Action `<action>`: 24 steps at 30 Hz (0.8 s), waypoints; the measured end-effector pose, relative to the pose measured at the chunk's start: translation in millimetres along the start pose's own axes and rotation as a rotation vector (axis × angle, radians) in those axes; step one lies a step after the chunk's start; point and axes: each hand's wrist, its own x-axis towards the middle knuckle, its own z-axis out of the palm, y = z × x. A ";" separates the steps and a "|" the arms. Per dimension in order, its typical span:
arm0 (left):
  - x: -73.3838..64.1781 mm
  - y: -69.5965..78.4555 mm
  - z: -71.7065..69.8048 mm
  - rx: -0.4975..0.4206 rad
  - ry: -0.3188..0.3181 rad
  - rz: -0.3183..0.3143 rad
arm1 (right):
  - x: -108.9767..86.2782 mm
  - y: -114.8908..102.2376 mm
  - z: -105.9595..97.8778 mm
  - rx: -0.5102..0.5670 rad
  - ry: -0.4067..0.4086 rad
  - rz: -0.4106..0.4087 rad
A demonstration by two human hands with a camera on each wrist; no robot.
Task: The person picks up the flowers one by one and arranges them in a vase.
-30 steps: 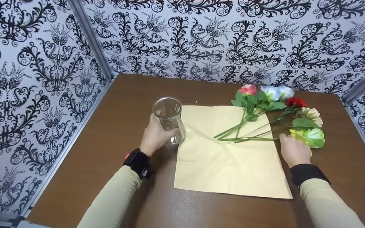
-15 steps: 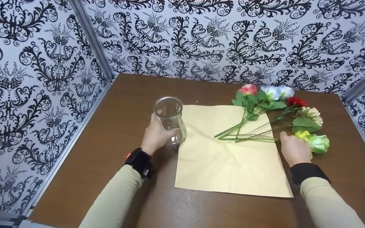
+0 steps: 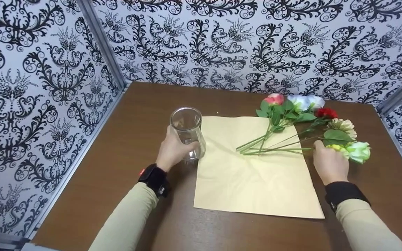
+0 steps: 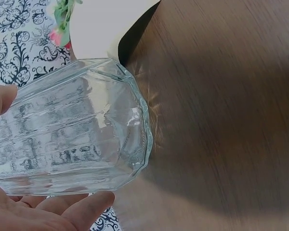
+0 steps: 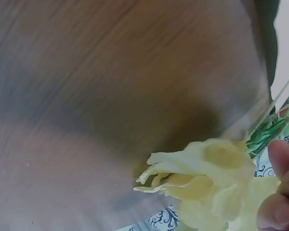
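Observation:
My left hand (image 3: pixel 175 149) grips a clear glass vase (image 3: pixel 186 120) around its side, thumb across the front, at the left edge of the paper. In the left wrist view, the ribbed glass vase (image 4: pixel 72 134) has its faceted base close to the wood. On the right, my curled right hand (image 3: pixel 330 164) holds flower stems just below a yellow flower (image 3: pixel 337 149) and a pale green flower (image 3: pixel 358 152). Close up in the right wrist view are the yellow flower's petals (image 5: pixel 212 173), with curled fingertips (image 5: pixel 282 211) beside them. Part of those stems is hidden by the hand.
Beige paper (image 3: pixel 257 188) lies on the brown table (image 3: pixel 141 115). Across its upper right are a pink flower (image 3: pixel 274 99), pale blue flowers (image 3: pixel 300 103), a red flower (image 3: pixel 326 112) and a cream flower (image 3: pixel 342 126). Patterned walls (image 3: pixel 222 42) stand behind and at the sides.
My right hand has shifted slightly right, and the yellow and green flowers have moved right with it, dipping and then rising again. The left hand and vase stay almost in place.

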 end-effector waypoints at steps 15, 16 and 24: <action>1.4 -1.1 3.0 -0.002 0.007 0.006 | 6.3 -11.0 -9.7 0.201 0.178 0.187; 1.5 -1.4 3.1 -0.003 0.007 0.008 | 6.1 -12.3 -9.6 0.226 0.175 0.220; 1.7 -1.5 2.1 0.001 0.002 0.015 | 7.7 -20.6 -9.8 0.704 0.042 0.696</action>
